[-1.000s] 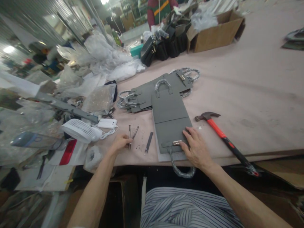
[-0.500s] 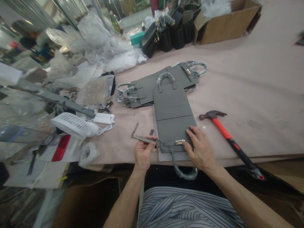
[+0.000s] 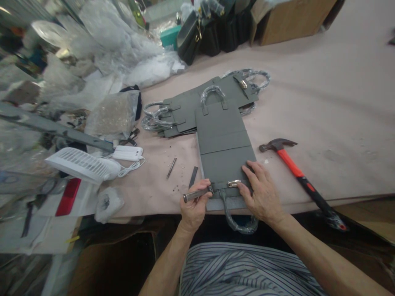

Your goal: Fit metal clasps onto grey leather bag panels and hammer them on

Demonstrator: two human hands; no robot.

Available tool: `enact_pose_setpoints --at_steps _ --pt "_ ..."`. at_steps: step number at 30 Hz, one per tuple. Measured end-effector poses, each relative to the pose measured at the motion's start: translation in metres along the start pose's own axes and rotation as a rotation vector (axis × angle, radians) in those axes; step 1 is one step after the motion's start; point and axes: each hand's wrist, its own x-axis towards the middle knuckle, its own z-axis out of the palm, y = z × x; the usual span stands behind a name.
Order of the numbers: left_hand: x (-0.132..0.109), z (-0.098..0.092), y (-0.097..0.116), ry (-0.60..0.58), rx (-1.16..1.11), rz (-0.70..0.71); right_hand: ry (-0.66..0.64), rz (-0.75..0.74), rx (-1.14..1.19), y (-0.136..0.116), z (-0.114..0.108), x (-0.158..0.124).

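Note:
A grey bag panel [image 3: 224, 137] lies lengthwise before me, a wrapped handle at each end. My left hand [image 3: 194, 207] pinches a short metal rod tool [image 3: 196, 194] at the panel's lower left edge, beside a small dark metal piece at the fingertips. Spread out, my right hand [image 3: 262, 193] rests on the panel's lower right, thumb touching the silver clasp [image 3: 233, 183]. A metal punch [image 3: 171, 168] and a dark flat strip [image 3: 193, 177] lie left of the panel.
Right of the panel is a claw hammer [image 3: 296, 172] with an orange and black handle. More grey panels [image 3: 182, 107] are stacked behind. A white fan [image 3: 83, 164], a red case [image 3: 68, 197] and plastic bags fill the left; black bags [image 3: 212, 37] and a cardboard box [image 3: 293, 22] stand at the back.
My left hand has moved slightly right and now holds the rod tool raised toward me, against the panel edge. The view has shifted a little. My right hand stays on the panel.

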Motion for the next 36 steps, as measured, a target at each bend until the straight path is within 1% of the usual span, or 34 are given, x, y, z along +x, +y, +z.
enact_pose_setpoints --at_steps 10,16,19,23,25,26,28,33,36 --pt "0.000 -0.003 0.001 -0.022 0.068 -0.016 -0.006 0.003 0.002 -0.001 -0.002 0.001" --pt "0.000 0.001 -0.002 -0.059 0.143 0.047 0.005 -0.004 -0.011 -0.002 -0.002 0.001" --pt "-0.001 0.005 -0.004 -0.022 0.142 0.027 0.009 -0.009 -0.017 -0.003 -0.002 0.002" --pt "-0.006 0.007 -0.007 0.072 0.081 -0.090 0.015 -0.010 -0.014 -0.002 -0.001 0.001" --pt "-0.008 0.007 -0.007 0.101 0.041 -0.117 0.020 -0.016 -0.016 -0.001 -0.001 0.001" --pt "-0.009 0.007 -0.007 0.103 0.030 -0.108 0.021 -0.018 -0.017 -0.001 -0.001 0.001" --pt "-0.010 0.007 -0.007 0.078 0.038 -0.043 0.021 -0.017 -0.018 -0.001 -0.002 0.001" --pt "-0.010 0.004 -0.004 -0.078 0.178 0.164 0.030 -0.024 -0.024 -0.002 -0.002 0.000" --pt "-0.008 0.002 -0.003 -0.145 0.230 0.214 0.029 -0.028 -0.033 -0.001 -0.001 0.000"
